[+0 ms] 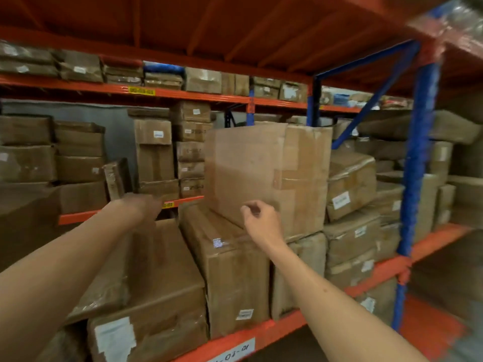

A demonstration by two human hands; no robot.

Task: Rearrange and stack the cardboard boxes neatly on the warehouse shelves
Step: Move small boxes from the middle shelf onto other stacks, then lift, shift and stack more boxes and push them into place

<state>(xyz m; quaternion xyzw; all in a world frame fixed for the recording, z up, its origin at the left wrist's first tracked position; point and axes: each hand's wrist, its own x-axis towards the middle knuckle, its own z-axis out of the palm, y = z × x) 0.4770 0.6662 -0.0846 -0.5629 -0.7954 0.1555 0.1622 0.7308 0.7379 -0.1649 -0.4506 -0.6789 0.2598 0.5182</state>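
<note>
I see orange-beamed shelving [261, 333] with blue uprights, crammed with closed, tape-wrapped cardboard boxes. The big plain box [266, 176] sits tilted atop a long box [230, 270] on the near shelf. My right hand [261, 220] hovers at its lower front, fingers loosely curled, gripping nothing. My left hand [143, 205] is blurred; I cannot tell its fingers.

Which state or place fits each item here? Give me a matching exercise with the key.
Items:
1. large box
2. left hand
3. right hand
4. shelf upright

Descriptions:
A. blue
B. tilted atop lower boxes
C. reaching toward the back shelf edge, blurred
D. fingers loosely curled, in front of the large box

Pairs: 1-B, 2-C, 3-D, 4-A
</note>
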